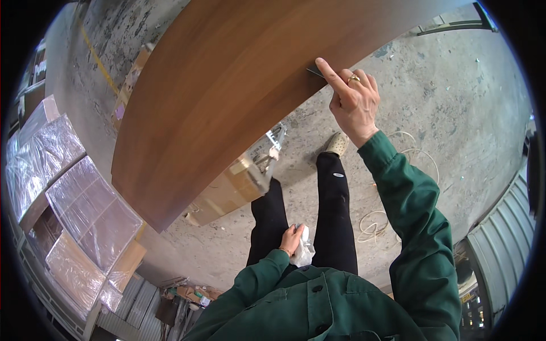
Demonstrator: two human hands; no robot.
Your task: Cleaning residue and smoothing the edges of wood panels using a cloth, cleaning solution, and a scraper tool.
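A large brown wood-grain panel [227,85] with curved edges spreads across the upper middle of the head view. At its near right edge is my right hand [357,102], index finger stretched out and pressing a thin dark flat piece [316,70] to the wood. The other fingers curl in, and a ring shows on one. Most of the piece is hidden under the finger, so its kind is unclear. Low in front of my body, my left hand [291,238] is closed around a crumpled white cloth [303,253], away from the panel.
Under the panel stands a taped cardboard box [230,190]. Plastic-wrapped boxes [85,193] are stacked at the left. Loops of pale hose [375,226] lie on the stained concrete floor [438,96] to the right. Corrugated grey metal [500,233] borders the right side.
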